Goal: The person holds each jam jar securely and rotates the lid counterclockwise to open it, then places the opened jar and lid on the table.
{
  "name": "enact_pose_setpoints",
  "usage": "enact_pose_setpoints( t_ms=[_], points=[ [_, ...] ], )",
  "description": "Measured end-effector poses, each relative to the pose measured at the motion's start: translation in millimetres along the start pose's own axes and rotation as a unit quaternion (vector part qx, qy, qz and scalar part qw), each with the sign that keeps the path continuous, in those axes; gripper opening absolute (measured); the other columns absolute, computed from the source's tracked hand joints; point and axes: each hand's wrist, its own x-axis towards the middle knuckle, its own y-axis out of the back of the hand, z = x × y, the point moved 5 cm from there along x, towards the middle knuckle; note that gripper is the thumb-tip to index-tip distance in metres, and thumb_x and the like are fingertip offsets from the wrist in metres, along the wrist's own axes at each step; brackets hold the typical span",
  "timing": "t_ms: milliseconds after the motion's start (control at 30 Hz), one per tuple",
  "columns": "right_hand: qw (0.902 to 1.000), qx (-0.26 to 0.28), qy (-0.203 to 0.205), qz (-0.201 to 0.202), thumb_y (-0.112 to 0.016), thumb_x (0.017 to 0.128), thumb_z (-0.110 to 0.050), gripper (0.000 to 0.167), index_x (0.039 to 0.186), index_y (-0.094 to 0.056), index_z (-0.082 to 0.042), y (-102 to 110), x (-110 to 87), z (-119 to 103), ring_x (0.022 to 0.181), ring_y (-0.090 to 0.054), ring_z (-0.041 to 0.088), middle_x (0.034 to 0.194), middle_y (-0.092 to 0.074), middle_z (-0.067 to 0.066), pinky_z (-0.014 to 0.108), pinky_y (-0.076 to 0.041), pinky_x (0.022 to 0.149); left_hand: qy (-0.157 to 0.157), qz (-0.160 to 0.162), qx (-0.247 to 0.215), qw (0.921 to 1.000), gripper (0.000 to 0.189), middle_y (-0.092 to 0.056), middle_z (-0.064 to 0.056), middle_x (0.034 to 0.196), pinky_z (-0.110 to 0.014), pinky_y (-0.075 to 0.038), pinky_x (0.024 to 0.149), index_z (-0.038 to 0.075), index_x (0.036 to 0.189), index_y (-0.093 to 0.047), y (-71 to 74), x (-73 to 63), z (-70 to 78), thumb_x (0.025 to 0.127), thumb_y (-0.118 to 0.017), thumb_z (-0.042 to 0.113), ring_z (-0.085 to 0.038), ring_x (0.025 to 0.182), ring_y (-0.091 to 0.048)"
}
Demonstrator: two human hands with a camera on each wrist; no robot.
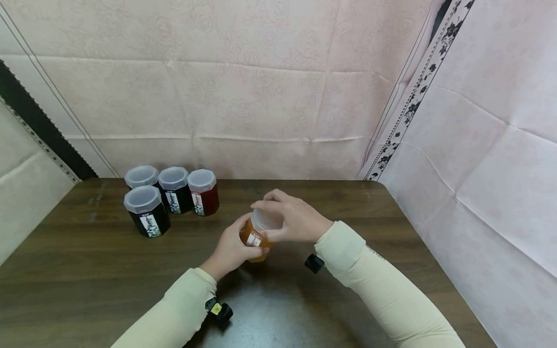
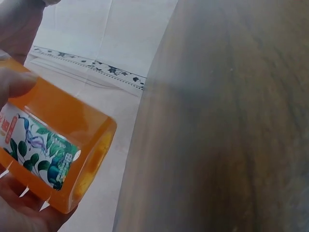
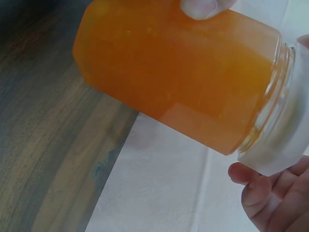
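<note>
A jar of orange-coloured contents (image 1: 259, 258) is between my two hands, above the middle of the table, with its base raised off the wood. My left hand (image 1: 232, 249) grips the jar's body, the thumb on the near side. On top sits a translucent white plastic lid (image 3: 288, 137), and my right hand (image 1: 292, 220) holds it around the rim. The lid is on the jar's neck; the glass thread shows beside it in the right wrist view. A label with green leaves (image 2: 41, 150) faces the left wrist camera.
At the back left stand several lidded jars: a dark one (image 1: 150, 220) in front, two more dark ones (image 1: 177, 199) behind, and a red one (image 1: 211, 200) beside them. Pale patterned cloth (image 1: 261, 111) hangs behind the wooden table (image 1: 87, 270) and along its sides.
</note>
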Motion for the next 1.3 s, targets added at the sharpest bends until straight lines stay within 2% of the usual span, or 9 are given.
enact_pose_setpoints(
  t_ms=[200,600,833,1100,1300],
  points=[
    [1.0000,0.007,-0.001,-0.007,-0.070,0.081,-0.033,0.053,0.132,-0.060,-0.020,0.0,-1.0,-1.7,0.095,-0.058,0.015,0.124,-0.052,0.002,0.028,-0.053,0.077,-0.015,-0.029,0.005,0.9995,0.074,-0.057,-0.008,0.125,-0.047,-0.050,0.093,0.013,0.139,-0.045,4.2,2.1,-0.4,0.075,-0.082,0.020,-0.026,0.106,-0.056],
    [0.9999,0.011,0.012,0.000,-0.071,0.080,-0.030,0.052,0.130,-0.061,-0.019,0.1,-1.7,-4.3,0.096,-0.058,0.013,0.121,-0.053,0.001,0.027,-0.052,0.079,-0.011,-0.064,0.009,0.9978,0.078,-0.057,-0.006,0.126,-0.046,-0.051,0.093,0.013,0.141,-0.043,8.4,2.9,-1.6,0.074,-0.081,0.020,-0.025,0.107,-0.055],
    [0.9995,0.019,0.024,-0.001,-0.072,0.080,-0.029,0.052,0.129,-0.062,-0.016,-0.4,-2.3,-6.0,0.096,-0.058,0.013,0.121,-0.053,0.001,0.026,-0.052,0.078,-0.027,-0.093,0.009,0.9952,0.077,-0.056,-0.010,0.128,-0.046,-0.050,0.093,0.010,0.141,-0.042,10.4,2.9,0.6,0.075,-0.080,0.021,-0.025,0.109,-0.054],
    [0.9993,0.018,0.031,-0.011,-0.071,0.081,-0.029,0.052,0.132,-0.061,-0.018,0.9,-1.7,-7.0,0.097,-0.058,0.015,0.123,-0.053,0.003,0.027,-0.052,0.079,-0.032,-0.095,0.009,0.9949,0.075,-0.058,-0.006,0.125,-0.043,-0.051,0.092,0.012,0.139,-0.044,10.8,3.6,2.6,0.074,-0.080,0.021,-0.024,0.107,-0.056],
    [0.9992,0.026,0.022,-0.022,-0.069,0.082,-0.029,0.052,0.133,-0.060,-0.020,0.4,-2.2,-6.7,0.096,-0.058,0.014,0.124,-0.053,0.002,0.026,-0.052,0.079,-0.029,-0.098,0.010,0.9947,0.075,-0.058,-0.005,0.125,-0.042,-0.051,0.092,0.012,0.140,-0.044,10.2,2.6,3.0,0.075,-0.080,0.021,-0.023,0.107,-0.056]
  ],
)
